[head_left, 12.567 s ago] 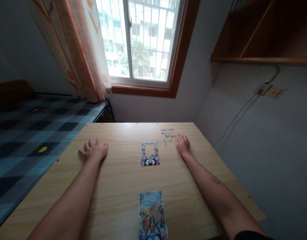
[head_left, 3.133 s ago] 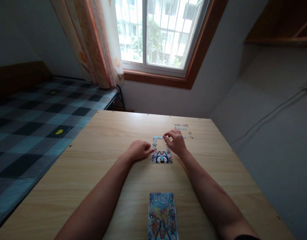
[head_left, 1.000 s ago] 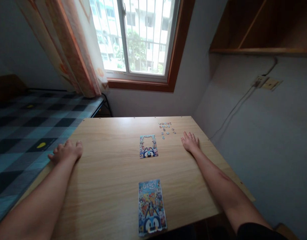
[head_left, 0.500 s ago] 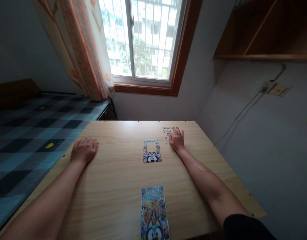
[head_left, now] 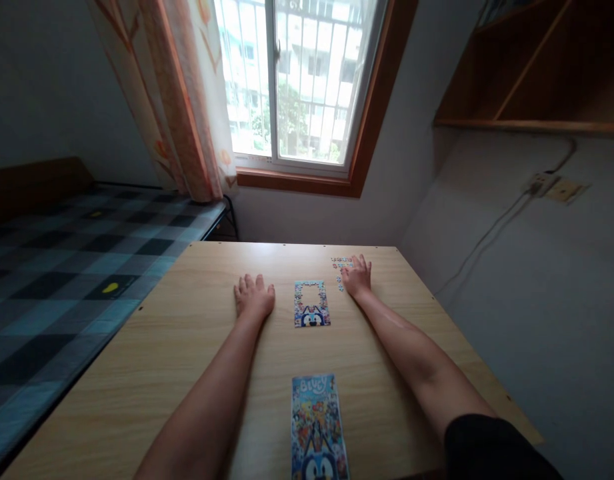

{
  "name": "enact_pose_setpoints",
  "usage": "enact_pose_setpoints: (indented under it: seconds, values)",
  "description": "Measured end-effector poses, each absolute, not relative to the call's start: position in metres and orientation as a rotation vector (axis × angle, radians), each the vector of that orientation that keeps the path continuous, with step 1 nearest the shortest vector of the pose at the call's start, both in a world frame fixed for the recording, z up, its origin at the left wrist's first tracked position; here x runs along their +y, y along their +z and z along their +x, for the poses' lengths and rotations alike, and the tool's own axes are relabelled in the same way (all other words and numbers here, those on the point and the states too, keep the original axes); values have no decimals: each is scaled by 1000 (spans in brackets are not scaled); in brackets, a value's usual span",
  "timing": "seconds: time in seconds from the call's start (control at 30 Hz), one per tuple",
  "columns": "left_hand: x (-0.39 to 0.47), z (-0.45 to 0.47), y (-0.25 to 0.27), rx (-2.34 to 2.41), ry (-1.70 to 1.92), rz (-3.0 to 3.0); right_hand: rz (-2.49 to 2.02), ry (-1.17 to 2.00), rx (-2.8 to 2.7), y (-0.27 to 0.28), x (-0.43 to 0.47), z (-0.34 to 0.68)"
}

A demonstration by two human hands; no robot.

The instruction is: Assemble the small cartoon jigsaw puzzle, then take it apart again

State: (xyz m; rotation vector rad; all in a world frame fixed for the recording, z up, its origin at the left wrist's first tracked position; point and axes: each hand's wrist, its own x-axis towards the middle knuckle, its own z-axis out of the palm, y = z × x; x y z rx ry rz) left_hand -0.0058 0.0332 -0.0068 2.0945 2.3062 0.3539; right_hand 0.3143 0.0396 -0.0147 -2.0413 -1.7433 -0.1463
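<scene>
While both palm-down, fingers apart, left hand near puzzle; right hand at loose pieces

The one camera sits on the person's head. It looks forward and a bit down, over a flat, pale wooden bench, toward a bright glass window. The bench is close; the window is farther away.
</scene>
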Motion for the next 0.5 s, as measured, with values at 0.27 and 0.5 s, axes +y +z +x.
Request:
enact_pose_setpoints:
  seconds: [0.27, 0.5]
  values:
    - [32, -3, -12, 2239, 437, 2106, -2183, -15, -1703, -1, 53, 309]
    - [31, -5, -6, 2166, 580, 2094, -2094, 264, -1554, 17, 53, 310]
